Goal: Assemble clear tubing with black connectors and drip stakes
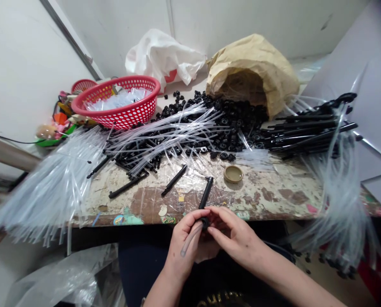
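Note:
At the table's front edge, my left hand (184,238) is closed around a black plastic tube (206,194) that points up and away over the tabletop. A short clear hose (190,241) comes out of its near end and lies across my left fingers. My right hand (232,232) pinches the black ring-shaped part (205,222) at that same end, with fingertips close to the left hand's. Beyond the hands lie another black tube (174,181) and a small round dish (233,174).
Black caps (238,119) are heaped behind thin clear tubes (171,132). A red basket (120,115) stands left, a brown paper bag (254,64) at the back. Long clear hoses hang over the edge at left (56,183) and right (340,200). Black tubes (305,132) are stacked right.

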